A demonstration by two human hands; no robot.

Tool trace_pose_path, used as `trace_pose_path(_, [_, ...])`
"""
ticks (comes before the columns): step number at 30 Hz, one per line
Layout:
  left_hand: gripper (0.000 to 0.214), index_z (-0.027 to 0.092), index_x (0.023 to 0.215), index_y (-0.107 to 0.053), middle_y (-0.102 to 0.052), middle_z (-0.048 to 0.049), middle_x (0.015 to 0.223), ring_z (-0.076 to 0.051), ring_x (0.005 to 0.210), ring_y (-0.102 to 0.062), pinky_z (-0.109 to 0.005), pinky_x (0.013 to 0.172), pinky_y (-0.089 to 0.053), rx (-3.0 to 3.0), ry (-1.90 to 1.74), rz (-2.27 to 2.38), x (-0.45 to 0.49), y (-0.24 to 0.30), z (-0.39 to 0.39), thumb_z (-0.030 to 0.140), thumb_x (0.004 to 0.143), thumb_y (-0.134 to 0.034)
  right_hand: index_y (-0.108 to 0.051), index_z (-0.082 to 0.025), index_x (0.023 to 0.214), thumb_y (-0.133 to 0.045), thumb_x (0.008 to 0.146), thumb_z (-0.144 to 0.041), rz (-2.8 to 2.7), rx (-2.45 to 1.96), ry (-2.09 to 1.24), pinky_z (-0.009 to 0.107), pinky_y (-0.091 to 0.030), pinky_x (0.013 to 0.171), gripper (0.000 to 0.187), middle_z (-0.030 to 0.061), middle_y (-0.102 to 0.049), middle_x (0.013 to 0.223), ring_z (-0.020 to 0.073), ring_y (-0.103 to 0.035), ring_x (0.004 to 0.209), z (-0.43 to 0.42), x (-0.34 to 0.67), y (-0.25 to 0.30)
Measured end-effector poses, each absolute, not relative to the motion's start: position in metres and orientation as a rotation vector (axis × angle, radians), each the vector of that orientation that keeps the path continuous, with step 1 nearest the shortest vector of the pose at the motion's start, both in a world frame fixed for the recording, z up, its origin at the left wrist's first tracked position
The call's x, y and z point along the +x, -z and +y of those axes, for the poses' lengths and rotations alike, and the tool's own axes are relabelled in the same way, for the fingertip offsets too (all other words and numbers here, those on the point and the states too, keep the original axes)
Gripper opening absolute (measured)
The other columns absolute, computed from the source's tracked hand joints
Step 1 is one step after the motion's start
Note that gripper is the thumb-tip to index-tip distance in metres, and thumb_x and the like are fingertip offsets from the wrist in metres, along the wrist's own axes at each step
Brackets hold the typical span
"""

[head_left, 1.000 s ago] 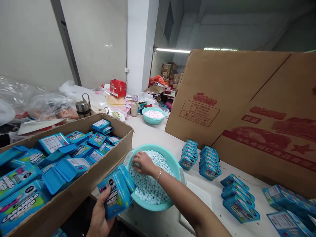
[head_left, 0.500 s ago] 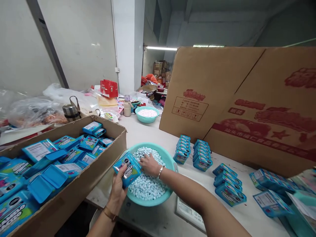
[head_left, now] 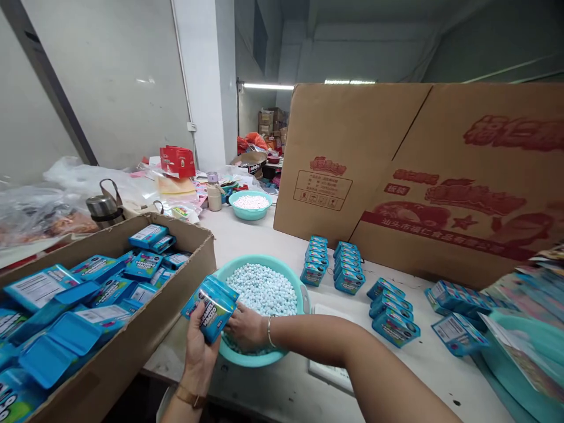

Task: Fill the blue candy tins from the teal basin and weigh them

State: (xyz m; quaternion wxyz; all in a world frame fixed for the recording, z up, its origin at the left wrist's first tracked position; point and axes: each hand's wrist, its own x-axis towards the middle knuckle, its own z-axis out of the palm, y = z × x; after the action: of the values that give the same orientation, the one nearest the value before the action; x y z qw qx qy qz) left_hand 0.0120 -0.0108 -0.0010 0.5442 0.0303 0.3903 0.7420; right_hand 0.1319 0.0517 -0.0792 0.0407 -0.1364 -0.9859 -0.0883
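My left hand [head_left: 200,349] grips a small blue candy box [head_left: 211,306] with its flip lid up, held over the near left rim of a teal bowl [head_left: 296,281]. The bowl is full of small pale blue candies [head_left: 264,288]. My right hand [head_left: 244,330], with a thin bracelet at the wrist, rests curled in the candies at the bowl's near edge, right beside the box. Its fingers are closed, and what they hold is hidden.
A large cardboard box [head_left: 145,335] of blue candy boxes stands at left. Rows of closed blue boxes [head_left: 335,267] lie right of the bowl. A tall cardboard panel [head_left: 418,176] walls the back right. A second bowl [head_left: 249,204], a metal flask [head_left: 102,208] and clutter sit farther back.
My left hand raised the blue box to the bowl's rim. My right hand drew back from the bowl's far side to its near edge, beside the box. The view swung right.
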Motion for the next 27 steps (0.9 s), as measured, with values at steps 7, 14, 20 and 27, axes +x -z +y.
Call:
trace_pose_path(7, [0.028,0.018,0.109,-0.06,-0.073,-0.0053,0.099,-0.018,0.083,-0.071,-0.03,0.074,-0.059,0.572,-1.574,1.238,0.01,0.013,-0.01,0.032,0.084,-0.059,-0.061,-0.004,0.123,-0.051,0.087,-0.014,-2.808,-1.06,-0.008,0.059,-0.021,0.114,0.039,0.0243,-0.049,0.141,0.0385,-0.032,0.14,0.078,0.159,0.072])
trace_pose_path(14, [0.078,0.019,0.124,-0.052,-0.06,-0.011,0.128,-0.033,0.123,-0.054,-0.047,0.106,-0.04,1.463,-1.141,1.462,0.006,-0.004,0.031,0.032,0.053,-0.081,-0.054,-0.023,0.136,-0.051,0.092,-0.029,-2.382,-1.351,-0.278,0.051,-0.027,0.114,0.044,0.012,-0.045,0.149,0.0308,-0.035,0.14,0.089,0.23,0.049])
trace_pose_path(20, [0.068,0.014,0.111,-0.06,-0.063,-0.0186,0.116,-0.047,0.118,-0.051,-0.061,0.103,-0.032,1.997,-0.553,1.598,0.022,0.006,0.052,0.012,0.043,-0.072,-0.056,-0.012,0.134,-0.046,0.091,-0.036,-1.783,-1.582,-0.624,0.041,-0.033,0.111,0.05,0.0177,-0.055,0.136,0.0284,-0.048,0.13,0.098,0.241,0.063])
trace_pose_path(27, [0.069,0.017,0.127,-0.048,-0.054,-0.0185,0.133,-0.039,0.128,-0.046,-0.048,0.104,-0.035,2.223,-0.359,1.627,0.027,0.025,0.055,0.027,0.061,-0.067,-0.072,-0.015,0.106,-0.058,0.079,-0.048,-1.197,-1.499,-0.932,0.04,-0.038,0.106,0.045,0.0136,-0.068,0.119,0.0308,-0.058,0.116,0.115,0.214,0.079])
